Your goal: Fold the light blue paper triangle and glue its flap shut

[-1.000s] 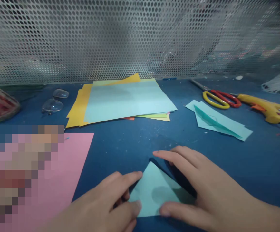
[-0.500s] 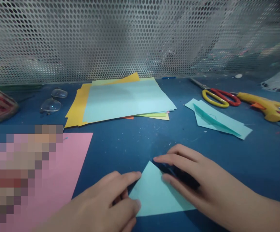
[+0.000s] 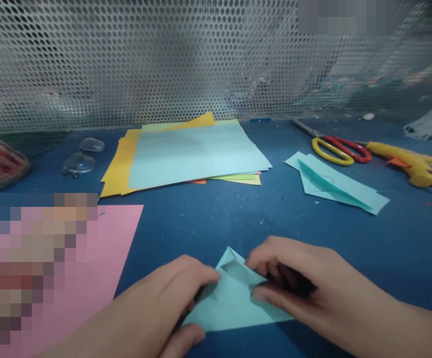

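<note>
Aqua folded paper (image 3: 238,298) under both hands
L hand (image 3: 178,293) on its left edge, R hand (image 3: 308,283) pinching right edge — hands apart, blue tabletop (image 3: 208,223) below.

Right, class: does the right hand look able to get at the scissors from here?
Probably yes: only bare tabletop and the loose folded paper seem between the right hand and the scissors.

I count one folded sheet (image 3: 234,298) near, one pink sheet (image 3: 107,258), one paper stack (image 3: 197,154), one pair of scissors (image 3: 325,139), one glue gun (image 3: 409,161), one pair of eyeglasses (image 3: 78,163).
</note>
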Demonstrator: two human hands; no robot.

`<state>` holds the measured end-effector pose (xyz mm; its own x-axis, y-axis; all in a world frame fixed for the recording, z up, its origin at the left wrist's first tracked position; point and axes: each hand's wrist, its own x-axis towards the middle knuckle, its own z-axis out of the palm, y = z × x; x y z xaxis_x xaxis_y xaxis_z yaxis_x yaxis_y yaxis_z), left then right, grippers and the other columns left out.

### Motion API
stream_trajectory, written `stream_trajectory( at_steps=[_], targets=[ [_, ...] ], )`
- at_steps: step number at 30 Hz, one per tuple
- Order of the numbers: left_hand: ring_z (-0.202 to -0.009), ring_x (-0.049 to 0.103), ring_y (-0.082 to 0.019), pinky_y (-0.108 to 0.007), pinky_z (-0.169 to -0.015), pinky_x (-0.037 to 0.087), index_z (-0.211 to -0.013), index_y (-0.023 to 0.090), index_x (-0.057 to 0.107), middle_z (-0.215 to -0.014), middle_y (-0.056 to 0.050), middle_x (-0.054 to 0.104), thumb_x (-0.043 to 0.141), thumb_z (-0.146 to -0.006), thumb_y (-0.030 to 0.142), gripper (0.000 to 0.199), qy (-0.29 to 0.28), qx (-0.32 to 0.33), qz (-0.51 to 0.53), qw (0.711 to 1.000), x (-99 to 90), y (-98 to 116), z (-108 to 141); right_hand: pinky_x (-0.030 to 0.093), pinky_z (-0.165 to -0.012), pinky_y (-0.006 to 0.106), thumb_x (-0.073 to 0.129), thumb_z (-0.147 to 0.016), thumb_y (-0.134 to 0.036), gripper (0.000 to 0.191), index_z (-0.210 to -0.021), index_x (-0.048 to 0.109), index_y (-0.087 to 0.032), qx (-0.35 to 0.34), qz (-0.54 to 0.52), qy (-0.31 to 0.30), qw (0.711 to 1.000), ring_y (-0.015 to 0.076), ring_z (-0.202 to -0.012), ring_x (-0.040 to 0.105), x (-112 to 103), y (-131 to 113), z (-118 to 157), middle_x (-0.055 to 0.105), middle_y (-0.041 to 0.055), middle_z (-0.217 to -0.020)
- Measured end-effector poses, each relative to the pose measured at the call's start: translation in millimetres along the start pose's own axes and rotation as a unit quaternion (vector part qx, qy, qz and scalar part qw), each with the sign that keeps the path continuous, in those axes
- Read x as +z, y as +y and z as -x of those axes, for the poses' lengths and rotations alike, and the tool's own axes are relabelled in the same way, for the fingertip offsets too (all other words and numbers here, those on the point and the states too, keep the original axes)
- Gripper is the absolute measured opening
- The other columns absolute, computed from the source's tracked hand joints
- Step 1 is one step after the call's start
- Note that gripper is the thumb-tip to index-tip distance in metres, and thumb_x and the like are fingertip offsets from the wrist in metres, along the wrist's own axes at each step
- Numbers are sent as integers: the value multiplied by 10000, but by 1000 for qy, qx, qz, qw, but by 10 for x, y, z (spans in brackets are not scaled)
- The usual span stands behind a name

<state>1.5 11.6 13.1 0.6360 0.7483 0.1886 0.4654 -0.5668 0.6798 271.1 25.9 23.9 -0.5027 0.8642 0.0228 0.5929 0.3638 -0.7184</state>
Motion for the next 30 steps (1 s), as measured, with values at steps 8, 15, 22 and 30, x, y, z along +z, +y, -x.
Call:
stream_trajectory(
  at_steps=[8, 15, 22, 30],
  targets=[
    [-657, 653, -101, -143, -622, 522, -1070, 300, 729, -813, 63, 705, 651, -824, 194, 280, -34, -176, 68, 981, -46, 69, -133, 474, -593, 166, 632, -919, -123, 152, -815, 662, -230, -50, -47, 20, 997, 82, -625, 631, 13, 93, -25, 686, -38, -750],
    [-712, 620, -161, -201, -608, 505, -990, 266, 719, -742, 26, 624, 648, -915, 392, 163, -21, -160, -39, 986, -2, 89, -125, 498, -631, 159, 551, -932, -58, 200, -832, 632, -212, -104, -61, -34, 992, 90, -675, 630, 17, 58, -22, 678, -3, -799],
    [-625, 583, -115, -169, -535, 429, -831, 242, 624, -721, 46, 603, 530, -954, 241, 155, -49, -104, -40, 993, -20, 108, -211, 498, -616, 165, 592, -942, -55, 277, -1122, 742, -202, -93, -42, -70, 992, 98, -670, 631, -6, 45, -49, 684, 5, -839],
    [-749, 610, -91, -149, -652, 451, -918, 248, 559, -911, 55, 624, 466, -995, 97, 193, -114, -17, -87, 990, -76, 42, -143, 520, -724, 154, 487, -934, 39, 501, -1284, 747, -206, -166, -42, -61, 983, 100, -799, 652, -18, 70, -5, 677, 51, -960]
  ],
)
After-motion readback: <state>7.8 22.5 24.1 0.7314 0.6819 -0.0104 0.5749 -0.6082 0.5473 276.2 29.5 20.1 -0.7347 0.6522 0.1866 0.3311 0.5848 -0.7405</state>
